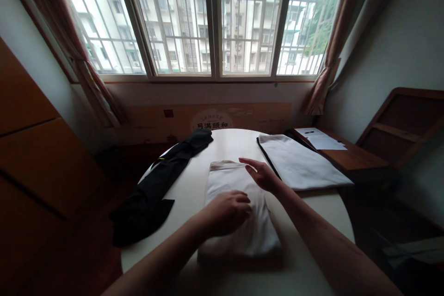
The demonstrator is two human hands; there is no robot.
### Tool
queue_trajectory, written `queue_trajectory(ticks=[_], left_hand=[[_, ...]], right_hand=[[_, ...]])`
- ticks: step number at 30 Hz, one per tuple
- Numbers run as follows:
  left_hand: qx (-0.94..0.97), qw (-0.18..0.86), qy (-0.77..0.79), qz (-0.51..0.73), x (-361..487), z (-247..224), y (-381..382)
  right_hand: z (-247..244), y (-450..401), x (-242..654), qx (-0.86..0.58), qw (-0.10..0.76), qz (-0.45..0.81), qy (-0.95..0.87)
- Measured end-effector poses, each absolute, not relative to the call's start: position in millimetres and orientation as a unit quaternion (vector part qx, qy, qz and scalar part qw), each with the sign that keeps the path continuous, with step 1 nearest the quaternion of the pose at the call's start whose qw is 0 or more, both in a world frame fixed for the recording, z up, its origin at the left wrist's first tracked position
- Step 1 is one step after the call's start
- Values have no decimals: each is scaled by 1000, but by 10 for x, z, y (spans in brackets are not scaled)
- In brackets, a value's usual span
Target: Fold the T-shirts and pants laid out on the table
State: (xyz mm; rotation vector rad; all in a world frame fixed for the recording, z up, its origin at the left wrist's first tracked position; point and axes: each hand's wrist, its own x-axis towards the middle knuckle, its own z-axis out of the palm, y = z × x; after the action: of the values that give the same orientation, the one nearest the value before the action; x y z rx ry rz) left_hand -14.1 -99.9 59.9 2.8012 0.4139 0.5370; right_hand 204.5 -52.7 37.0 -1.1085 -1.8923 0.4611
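A folded white garment (256, 236) lies lengthwise on the round white table (229, 141) in front of me; its exact kind does not show. My left hand (231, 212) is over its middle with the fingers curled in, and what is under them, if anything, is hidden. At the garment's far right corner is my right hand (260, 173), open, its fingers stretched to the left along the far edge. Whether those fingertips press on the cloth is hard to tell.
A long black garment (156, 189) lies along the table's left side. Folded white cloth with a dark edge (301, 162) overhangs the right side. Beyond it, papers (324, 141) rest on a wooden surface (360, 155). A barred window (215, 23) and curtains (79, 46) are behind.
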Motion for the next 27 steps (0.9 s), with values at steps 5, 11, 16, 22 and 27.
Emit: queue_trajectory(ticks=[5, 11, 16, 22, 27], left_hand=[[982, 132, -13, 134, 106, 312, -1266], [979, 184, -43, 81, 107, 206, -1326], [974, 212, -48, 59, 35, 175, -1347], [979, 185, -37, 80, 22, 52, -1368], [978, 185, -40, 83, 5, 52, -1366]], right_hand=[[431, -632, 1945, -378, 388, 271, -796], [310, -702, 1690, -356, 174, 219, -891], [271, -563, 1557, -435, 100, 156, -881], [277, -158, 1424, -476, 47, 141, -867], [318, 147, 1321, -500, 21, 162, -851]])
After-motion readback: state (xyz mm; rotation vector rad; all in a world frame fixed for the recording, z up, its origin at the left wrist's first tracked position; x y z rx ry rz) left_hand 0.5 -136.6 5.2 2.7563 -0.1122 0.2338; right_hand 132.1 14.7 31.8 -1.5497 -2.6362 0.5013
